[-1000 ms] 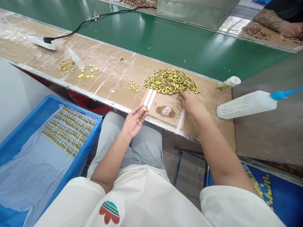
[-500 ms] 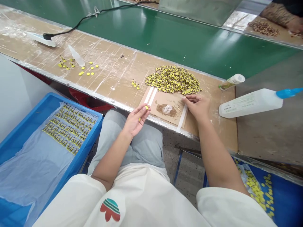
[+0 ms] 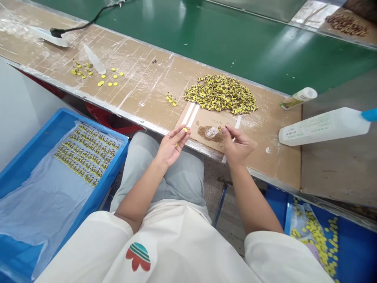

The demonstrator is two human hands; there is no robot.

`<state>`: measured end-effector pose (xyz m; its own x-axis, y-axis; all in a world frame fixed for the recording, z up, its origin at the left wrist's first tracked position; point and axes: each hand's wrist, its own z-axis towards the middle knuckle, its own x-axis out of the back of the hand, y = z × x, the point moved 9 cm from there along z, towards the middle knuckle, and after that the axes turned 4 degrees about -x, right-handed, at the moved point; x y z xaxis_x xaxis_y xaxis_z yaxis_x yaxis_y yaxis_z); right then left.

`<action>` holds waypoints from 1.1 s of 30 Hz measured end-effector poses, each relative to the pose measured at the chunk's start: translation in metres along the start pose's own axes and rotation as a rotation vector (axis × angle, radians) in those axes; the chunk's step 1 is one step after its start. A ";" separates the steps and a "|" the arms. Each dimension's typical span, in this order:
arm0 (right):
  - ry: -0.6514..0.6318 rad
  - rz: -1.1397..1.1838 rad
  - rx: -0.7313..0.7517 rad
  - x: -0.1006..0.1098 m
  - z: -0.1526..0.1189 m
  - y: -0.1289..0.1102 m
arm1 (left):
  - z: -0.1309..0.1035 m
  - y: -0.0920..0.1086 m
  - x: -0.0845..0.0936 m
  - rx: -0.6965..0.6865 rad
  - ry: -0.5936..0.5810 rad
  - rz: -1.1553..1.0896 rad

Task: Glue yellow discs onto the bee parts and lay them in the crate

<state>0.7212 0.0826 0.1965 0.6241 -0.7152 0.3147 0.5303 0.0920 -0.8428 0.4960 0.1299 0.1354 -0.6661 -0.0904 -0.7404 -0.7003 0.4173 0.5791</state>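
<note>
My left hand [image 3: 173, 147] is closed over the table's front edge, pinching a small yellow disc [image 3: 185, 129] between thumb and fingertips. A second yellow disc [image 3: 176, 144] shows lower between its fingers. My right hand [image 3: 238, 145] is closed in a pinch on a tiny yellow-and-dark piece [image 3: 219, 128], partly hidden by the fingertips. That piece is right beside a small clear dish [image 3: 211, 133], which sits on a wet brown patch of a cardboard sheet [image 3: 203, 114]. Behind the sheet lies a heap of small yellow-and-brown figures [image 3: 220, 93].
Left on the table are a dropper bottle [image 3: 94, 59], loose yellow discs [image 3: 110, 84] and finished-looking pieces [image 3: 171, 99]. A large bottle [image 3: 324, 126] and a small tube [image 3: 299, 98] stand right. A blue tray [image 3: 122, 147] holds rows of figures; yellow discs [image 3: 316, 232] lie lower right.
My right hand has moved from the heap's front edge down and left to the clear dish, with a small piece in its fingertips. My left hand stays nearly in place. The view shifts slightly.
</note>
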 end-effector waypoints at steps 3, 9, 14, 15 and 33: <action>0.034 -0.022 0.043 -0.002 -0.005 -0.003 | 0.001 0.000 0.003 -0.011 0.016 -0.027; 0.026 -0.053 0.054 -0.006 -0.005 0.002 | 0.002 -0.003 0.007 0.020 0.076 -0.077; 0.005 -0.085 0.026 -0.008 -0.006 0.005 | 0.002 -0.005 0.008 0.051 0.095 -0.115; -0.003 -0.089 0.020 -0.009 -0.006 0.006 | 0.001 -0.006 0.009 0.063 0.107 -0.123; -0.026 -0.266 0.167 -0.007 -0.003 -0.003 | -0.001 -0.005 0.007 0.074 0.092 -0.123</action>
<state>0.7131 0.0855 0.1955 0.4643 -0.7115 0.5275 0.7626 0.0183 -0.6467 0.4941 0.1267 0.1274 -0.5993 -0.2255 -0.7681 -0.7597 0.4628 0.4569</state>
